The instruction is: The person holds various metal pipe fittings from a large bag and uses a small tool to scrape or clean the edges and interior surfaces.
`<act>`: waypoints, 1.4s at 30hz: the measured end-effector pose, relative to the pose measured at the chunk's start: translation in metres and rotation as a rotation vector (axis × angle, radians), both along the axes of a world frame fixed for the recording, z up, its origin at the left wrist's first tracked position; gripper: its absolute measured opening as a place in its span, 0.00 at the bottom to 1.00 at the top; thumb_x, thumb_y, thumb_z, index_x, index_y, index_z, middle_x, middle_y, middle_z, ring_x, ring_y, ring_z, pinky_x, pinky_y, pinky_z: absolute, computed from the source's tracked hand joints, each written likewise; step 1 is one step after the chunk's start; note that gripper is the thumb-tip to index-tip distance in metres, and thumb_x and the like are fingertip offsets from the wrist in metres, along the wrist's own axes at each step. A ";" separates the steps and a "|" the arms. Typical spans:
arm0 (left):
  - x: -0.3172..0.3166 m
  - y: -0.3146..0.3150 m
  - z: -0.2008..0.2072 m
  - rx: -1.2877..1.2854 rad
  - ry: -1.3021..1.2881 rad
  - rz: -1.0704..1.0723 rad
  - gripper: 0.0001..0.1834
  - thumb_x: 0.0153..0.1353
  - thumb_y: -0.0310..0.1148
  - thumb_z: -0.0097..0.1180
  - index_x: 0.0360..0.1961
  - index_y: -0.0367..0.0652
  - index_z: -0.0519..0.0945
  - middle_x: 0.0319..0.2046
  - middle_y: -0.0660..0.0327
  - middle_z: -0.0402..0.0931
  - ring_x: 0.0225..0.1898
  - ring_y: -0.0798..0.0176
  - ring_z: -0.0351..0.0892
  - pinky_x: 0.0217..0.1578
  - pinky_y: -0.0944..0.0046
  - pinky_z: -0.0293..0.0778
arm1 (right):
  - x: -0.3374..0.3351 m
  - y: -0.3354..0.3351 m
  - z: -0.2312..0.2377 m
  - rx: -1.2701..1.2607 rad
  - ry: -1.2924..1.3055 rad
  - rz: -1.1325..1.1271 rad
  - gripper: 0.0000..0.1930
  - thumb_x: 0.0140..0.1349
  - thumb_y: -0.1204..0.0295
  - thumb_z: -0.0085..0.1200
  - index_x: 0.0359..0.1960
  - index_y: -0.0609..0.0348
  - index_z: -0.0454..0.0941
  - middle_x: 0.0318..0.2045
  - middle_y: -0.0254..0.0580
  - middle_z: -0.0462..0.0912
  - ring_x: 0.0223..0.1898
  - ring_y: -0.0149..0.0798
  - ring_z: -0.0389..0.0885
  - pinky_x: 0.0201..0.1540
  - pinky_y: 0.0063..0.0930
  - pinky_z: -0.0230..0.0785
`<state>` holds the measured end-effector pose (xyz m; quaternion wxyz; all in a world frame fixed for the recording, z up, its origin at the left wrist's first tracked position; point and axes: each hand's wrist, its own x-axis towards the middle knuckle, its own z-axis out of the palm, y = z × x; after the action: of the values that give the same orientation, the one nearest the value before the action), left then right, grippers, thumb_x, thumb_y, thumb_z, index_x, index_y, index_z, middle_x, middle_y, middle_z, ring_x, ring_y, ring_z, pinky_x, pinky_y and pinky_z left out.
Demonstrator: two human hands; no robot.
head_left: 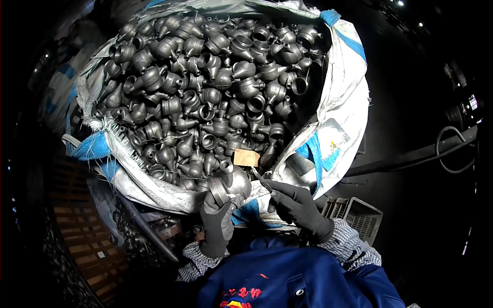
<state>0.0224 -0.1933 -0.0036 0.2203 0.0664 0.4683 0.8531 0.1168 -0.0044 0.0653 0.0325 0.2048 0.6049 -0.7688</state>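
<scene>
Your gloved left hand (216,228) grips a gray metal fitting (235,189), neck pointing away, over a white sack's (349,97) near rim; your right hand (298,205) clasps a slim tool (261,179) slanting forward-left to a wooden block (246,157). Beyond, heaped fittings (248,87).

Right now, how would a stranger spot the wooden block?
Find the white bulk bag of metal castings. At its near rim, the right hand holds a thin tool. By its tip, the wooden block is pale, unlike the dark grey castings.
</scene>
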 end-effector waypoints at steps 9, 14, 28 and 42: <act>-0.007 0.010 0.025 -0.099 -0.091 -0.027 0.10 0.65 0.32 0.57 0.42 0.37 0.79 0.30 0.65 0.79 0.32 0.73 0.77 0.34 0.72 0.73 | 0.003 -0.001 -0.009 -0.105 -0.070 -0.038 0.19 0.70 0.69 0.49 0.60 0.60 0.72 0.17 0.25 0.70 0.15 0.17 0.61 0.17 0.15 0.52; -0.009 0.002 0.017 -0.044 -0.108 -0.149 0.07 0.64 0.30 0.57 0.40 0.37 0.78 0.32 0.63 0.79 0.33 0.71 0.78 0.37 0.69 0.74 | 0.004 -0.001 -0.011 -0.140 -0.085 -0.065 0.19 0.70 0.69 0.49 0.60 0.61 0.72 0.16 0.24 0.68 0.14 0.18 0.60 0.17 0.16 0.51; -0.015 -0.002 -0.005 0.047 -0.214 -0.133 0.09 0.65 0.30 0.55 0.45 0.41 0.78 0.35 0.62 0.78 0.35 0.67 0.78 0.33 0.68 0.75 | 0.005 0.000 -0.008 -0.125 -0.120 -0.035 0.21 0.70 0.67 0.48 0.61 0.63 0.70 0.20 0.28 0.74 0.17 0.19 0.65 0.19 0.15 0.56; 0.001 -0.012 -0.026 0.102 -0.290 -0.101 0.28 0.57 0.17 0.55 0.60 0.37 0.66 0.49 0.56 0.74 0.49 0.62 0.78 0.52 0.60 0.77 | 0.009 -0.012 -0.011 -0.194 -0.137 0.247 0.21 0.72 0.68 0.40 0.64 0.61 0.67 0.26 0.34 0.81 0.16 0.21 0.69 0.18 0.13 0.61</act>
<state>0.0233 -0.2050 -0.0296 0.3248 -0.0229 0.3836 0.8642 0.1258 -0.0165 0.0545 0.1874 0.1768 0.5448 -0.7980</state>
